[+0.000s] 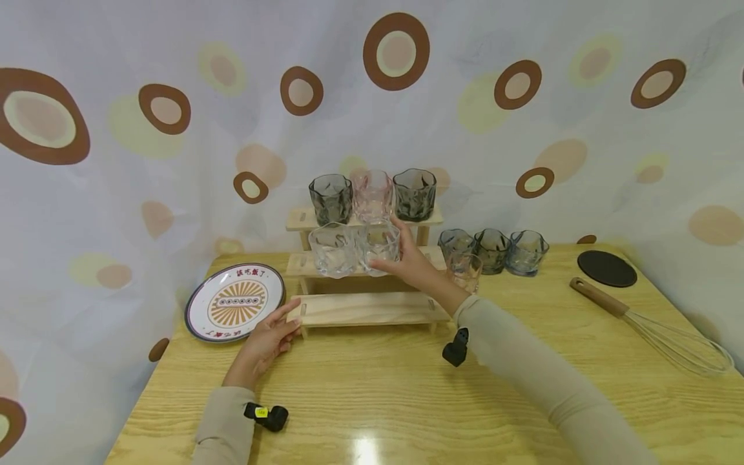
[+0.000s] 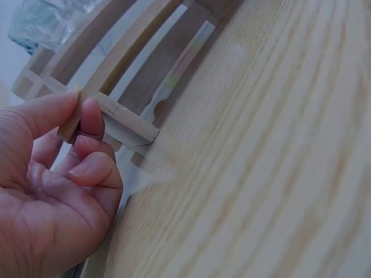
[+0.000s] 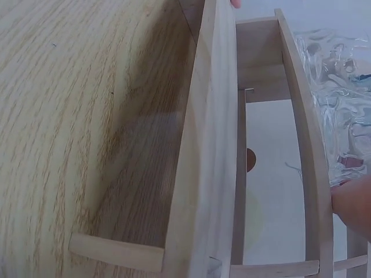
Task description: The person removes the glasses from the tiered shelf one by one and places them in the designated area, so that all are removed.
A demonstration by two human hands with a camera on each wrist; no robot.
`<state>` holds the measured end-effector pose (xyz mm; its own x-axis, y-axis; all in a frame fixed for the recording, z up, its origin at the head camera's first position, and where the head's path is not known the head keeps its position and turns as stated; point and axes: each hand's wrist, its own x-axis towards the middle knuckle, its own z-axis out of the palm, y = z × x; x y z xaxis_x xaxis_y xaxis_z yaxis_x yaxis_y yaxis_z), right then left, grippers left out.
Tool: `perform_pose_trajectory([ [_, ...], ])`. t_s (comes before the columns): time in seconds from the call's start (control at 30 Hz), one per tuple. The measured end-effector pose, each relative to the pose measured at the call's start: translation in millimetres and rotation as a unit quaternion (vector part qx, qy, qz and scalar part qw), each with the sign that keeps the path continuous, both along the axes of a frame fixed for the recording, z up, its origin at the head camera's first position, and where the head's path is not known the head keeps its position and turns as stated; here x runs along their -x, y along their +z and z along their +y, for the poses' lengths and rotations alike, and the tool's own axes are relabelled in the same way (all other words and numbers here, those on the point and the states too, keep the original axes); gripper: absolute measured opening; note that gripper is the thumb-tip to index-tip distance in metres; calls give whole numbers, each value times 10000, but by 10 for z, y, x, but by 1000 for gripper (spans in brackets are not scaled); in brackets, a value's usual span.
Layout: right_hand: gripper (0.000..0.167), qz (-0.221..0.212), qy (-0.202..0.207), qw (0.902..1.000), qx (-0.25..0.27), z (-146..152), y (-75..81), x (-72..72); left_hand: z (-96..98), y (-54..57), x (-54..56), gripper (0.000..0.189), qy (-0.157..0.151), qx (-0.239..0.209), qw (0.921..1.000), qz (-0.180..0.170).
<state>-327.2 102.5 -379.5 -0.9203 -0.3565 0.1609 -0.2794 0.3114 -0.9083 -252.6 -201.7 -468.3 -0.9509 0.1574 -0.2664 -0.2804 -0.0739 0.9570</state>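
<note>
So, right hand (image 1: 415, 261): it grips a clear glass (image 1: 380, 239), thumb across the near side, fingers round the right; squeeze only enough to steer, since the rippled wall may slip.
Left hand (image 1: 264, 341): thumb and fingers pinch the left end of the bottom tier (image 1: 325, 310) of the wooden stand (image 1: 378, 309); a steady brace there should stop it sliding.
Clear glass: it is at the middle tier (image 1: 299, 263); whether its base sits fully down, you cannot tell from here.
Second clear glass (image 1: 332, 250): it stands just left of yours, so adjust gently rather than knock it.
Top tier (image 1: 298, 219): a pink glass (image 1: 372, 196) stands behind and above; best release towards the right, away from it.
Pale glass (image 1: 467, 268): it stands on the surface (image 1: 349, 387) near your right sleeve (image 1: 523, 352); a raised withdrawal should miss it.
</note>
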Motion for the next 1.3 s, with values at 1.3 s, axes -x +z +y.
perform_pose_trajectory([
  [1.3,92,26,-81,9994,345,42,-36,-10,-2,-4,-4,55,9,65,10000,11],
])
